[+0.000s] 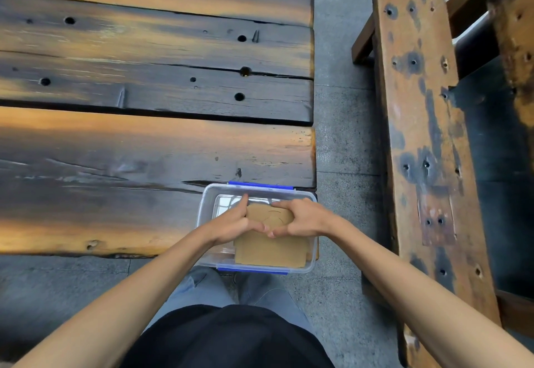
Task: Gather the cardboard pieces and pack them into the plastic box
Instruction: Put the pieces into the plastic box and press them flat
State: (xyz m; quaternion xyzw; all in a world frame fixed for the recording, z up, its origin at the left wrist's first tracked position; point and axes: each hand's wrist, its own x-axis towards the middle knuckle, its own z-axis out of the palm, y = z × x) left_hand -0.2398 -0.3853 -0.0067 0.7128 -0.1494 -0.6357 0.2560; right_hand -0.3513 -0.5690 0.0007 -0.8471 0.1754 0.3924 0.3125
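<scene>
On the dark wooden tabletop (115, 194), a clear plastic box (205, 203) overhangs the near right corner. The left hand (231, 223) and right hand (303, 218) pinch a stack of cardboard pieces (271, 249) inside it, each grip curled around the stack. Pressing down could likely tip the overhanging box, or bend the cardboard.

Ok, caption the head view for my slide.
Both hands, left hand and right hand, press cardboard pieces into the clear plastic box at the wooden table edge.
</scene>
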